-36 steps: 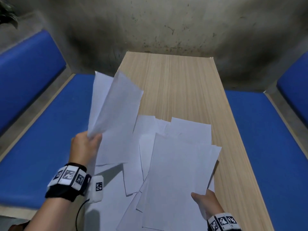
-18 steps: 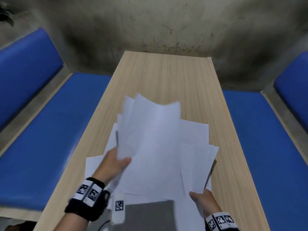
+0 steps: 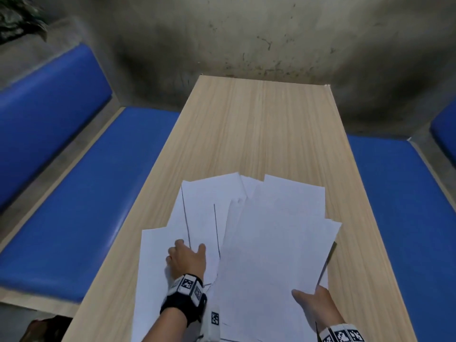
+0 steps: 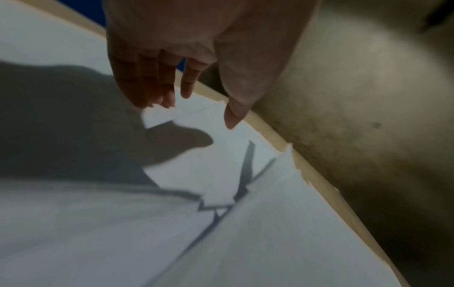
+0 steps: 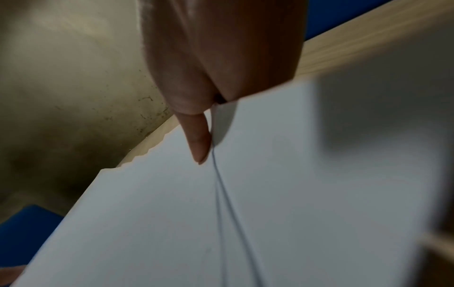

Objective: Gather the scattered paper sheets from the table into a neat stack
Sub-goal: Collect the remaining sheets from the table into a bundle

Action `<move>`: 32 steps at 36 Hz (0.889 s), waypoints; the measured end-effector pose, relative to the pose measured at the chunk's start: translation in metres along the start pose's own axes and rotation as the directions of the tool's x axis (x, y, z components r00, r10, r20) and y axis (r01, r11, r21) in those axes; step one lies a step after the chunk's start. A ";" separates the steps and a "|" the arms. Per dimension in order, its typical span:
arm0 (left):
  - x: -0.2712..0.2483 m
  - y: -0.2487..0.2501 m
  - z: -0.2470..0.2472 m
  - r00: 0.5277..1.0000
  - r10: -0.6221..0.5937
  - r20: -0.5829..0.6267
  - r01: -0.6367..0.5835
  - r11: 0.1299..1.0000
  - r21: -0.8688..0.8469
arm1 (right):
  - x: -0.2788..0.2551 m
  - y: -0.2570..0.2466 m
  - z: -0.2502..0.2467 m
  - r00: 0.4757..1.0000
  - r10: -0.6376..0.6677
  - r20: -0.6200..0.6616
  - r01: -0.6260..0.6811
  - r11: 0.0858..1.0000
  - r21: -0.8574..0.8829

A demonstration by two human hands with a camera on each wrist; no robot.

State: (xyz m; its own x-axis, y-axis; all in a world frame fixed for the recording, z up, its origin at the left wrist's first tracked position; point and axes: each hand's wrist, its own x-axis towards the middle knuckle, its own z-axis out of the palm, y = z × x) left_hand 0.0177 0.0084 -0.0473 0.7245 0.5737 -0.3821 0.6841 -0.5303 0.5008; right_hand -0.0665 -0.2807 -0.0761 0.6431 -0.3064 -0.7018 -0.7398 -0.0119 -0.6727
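Several white paper sheets (image 3: 271,243) lie fanned and overlapping on the near half of the wooden table (image 3: 259,119). My left hand (image 3: 186,257) is low over the left sheets, which lie flat on the table. In the left wrist view its fingers (image 4: 147,81) hang relaxed just above the paper (image 4: 221,165) and hold nothing. My right hand (image 3: 313,304) pinches the near right corner of the top bundle. In the right wrist view its thumb (image 5: 199,143) presses on top of the sheets (image 5: 270,194), and its fingers are hidden beneath them.
Blue padded benches run along the left (image 3: 86,193) and right (image 3: 407,218) sides of the table. A stained concrete wall (image 3: 246,33) closes the far end. A dark plant (image 3: 17,18) shows at the top left.
My left hand swung its raised sheets from the left over onto the pile, lowered them and let go. My right hand kept its hold at the near right corner.
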 end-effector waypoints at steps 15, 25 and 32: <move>0.042 -0.046 -0.023 0.994 0.100 0.044 -0.095 0.989 -0.113 | -0.006 -0.007 -0.002 1.000 -0.023 0.012 0.023 0.999 0.024; 0.046 -0.112 -0.077 0.999 0.035 0.013 -0.037 0.983 0.181 | -0.002 -0.004 -0.003 1.000 0.003 0.019 -0.003 1.000 0.017; 0.039 -0.093 -0.082 0.984 -0.168 0.056 0.175 0.971 -0.160 | -0.001 -0.005 -0.004 1.000 0.001 0.014 -0.001 1.000 -0.020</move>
State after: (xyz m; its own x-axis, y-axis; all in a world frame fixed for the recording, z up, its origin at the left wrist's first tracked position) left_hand -0.0244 0.1311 -0.0450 0.6030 0.6185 -0.5039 0.7777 -0.3148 0.5442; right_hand -0.0644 -0.2841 -0.0713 0.6451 -0.2930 -0.7056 -0.7439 -0.0303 -0.6676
